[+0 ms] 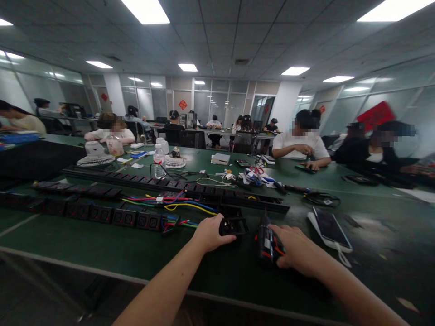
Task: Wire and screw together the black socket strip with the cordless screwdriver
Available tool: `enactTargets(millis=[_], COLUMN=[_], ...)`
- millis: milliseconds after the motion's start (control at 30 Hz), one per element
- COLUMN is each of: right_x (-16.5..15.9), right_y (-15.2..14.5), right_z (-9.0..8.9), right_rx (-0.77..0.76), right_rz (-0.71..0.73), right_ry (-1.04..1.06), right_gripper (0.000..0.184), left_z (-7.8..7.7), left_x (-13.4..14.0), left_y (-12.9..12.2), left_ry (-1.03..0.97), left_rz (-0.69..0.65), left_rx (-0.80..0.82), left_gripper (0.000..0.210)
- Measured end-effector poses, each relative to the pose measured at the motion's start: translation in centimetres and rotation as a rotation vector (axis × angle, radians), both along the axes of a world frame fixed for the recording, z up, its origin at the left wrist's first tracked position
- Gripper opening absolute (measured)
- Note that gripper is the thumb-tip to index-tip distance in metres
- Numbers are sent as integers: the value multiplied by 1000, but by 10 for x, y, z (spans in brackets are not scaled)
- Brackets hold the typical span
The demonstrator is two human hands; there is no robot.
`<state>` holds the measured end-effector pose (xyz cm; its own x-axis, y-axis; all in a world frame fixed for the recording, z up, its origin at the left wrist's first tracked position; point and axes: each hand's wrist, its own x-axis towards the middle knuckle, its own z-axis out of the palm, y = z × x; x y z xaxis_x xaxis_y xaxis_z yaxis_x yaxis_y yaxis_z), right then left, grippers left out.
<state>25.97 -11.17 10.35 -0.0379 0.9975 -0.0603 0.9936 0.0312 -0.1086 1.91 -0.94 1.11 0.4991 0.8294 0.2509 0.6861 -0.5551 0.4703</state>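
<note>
My left hand (212, 233) is closed around the near end of a black plastic housing (240, 225), its thumb lying along the front. Coloured wires (190, 207), yellow, blue, red and green, run left from that housing toward a row of black socket modules (125, 216). My right hand (294, 246) grips a black and orange cordless screwdriver (267, 244), which lies low over the table with its bit pointing away from me. The screwdriver is apart from the housing. Behind both hands stretches a long black power strip (176, 184).
A smartphone (331, 228) rests on a white case at the right. Beyond the strips stand a water bottle (159, 162), a white fan part (175, 161) and a white box (220, 158). A coiled black cable (321, 198) lies farther right. Several people sit around, one across the table (302, 145).
</note>
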Motion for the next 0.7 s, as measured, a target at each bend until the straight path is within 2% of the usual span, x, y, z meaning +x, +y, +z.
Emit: enactTargets(millis=[67,133,200,267,400,533,600,700], right_x=[-22,-49,-73,-91,-105,-105,-102,-97], right_y=[4,16,33,51,74,76,75,73], right_z=[7,7,1,-9,-23,-29,-32,-40], right_rx=[69,110,117,109,46,30,39,66], right_rz=[67,178,278,335,381,356,332,298], right_ry=[14,48,70,61,25,16,26,66], right_gripper=[79,78,83,97,110,118,112,81], left_z=[-2,-5,-8,-10,-13,-13,-13,-13], left_x=[0,1,0,0,-1,-2,-3,-5], left_y=[1,2,3,4,7,11,13,15], left_ry=[-17,-23,-49,-98,-201,-264,-281,-277], left_rz=[-7,-2,0,-4,1,-27,-43,-44], left_rx=[9,21,39,44,-1,-39,-59,-64], left_gripper=[50,50,53,58,60,64,63,54])
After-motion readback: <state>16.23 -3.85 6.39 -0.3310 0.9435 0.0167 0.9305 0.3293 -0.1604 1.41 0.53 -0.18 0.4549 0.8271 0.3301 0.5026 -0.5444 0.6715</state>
